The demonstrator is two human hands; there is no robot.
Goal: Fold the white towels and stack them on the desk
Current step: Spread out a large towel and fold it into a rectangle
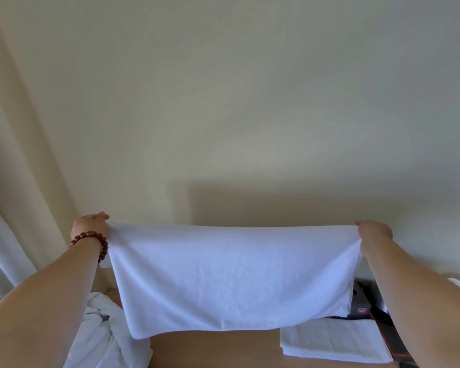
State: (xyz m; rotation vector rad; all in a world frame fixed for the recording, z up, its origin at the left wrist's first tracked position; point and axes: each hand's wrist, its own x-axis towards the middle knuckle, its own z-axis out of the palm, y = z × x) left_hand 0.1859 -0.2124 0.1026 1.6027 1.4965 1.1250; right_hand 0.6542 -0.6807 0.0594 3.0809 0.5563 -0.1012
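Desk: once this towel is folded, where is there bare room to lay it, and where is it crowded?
Bare desk shows in the middle, bordered by the crumpled towels at left and the folded towel at right. The right edge is crowded with dark objects. The held towel, stretched between left hand and right hand, hides the desk behind it.

White towel: plain, doubled over, stretched wide in the air, hanging above the bench, top corners pinched. Folded white towel: flat rectangle, lying on the bench at right. Unfolded white towels: crumpled heap, on the bench's left edge.
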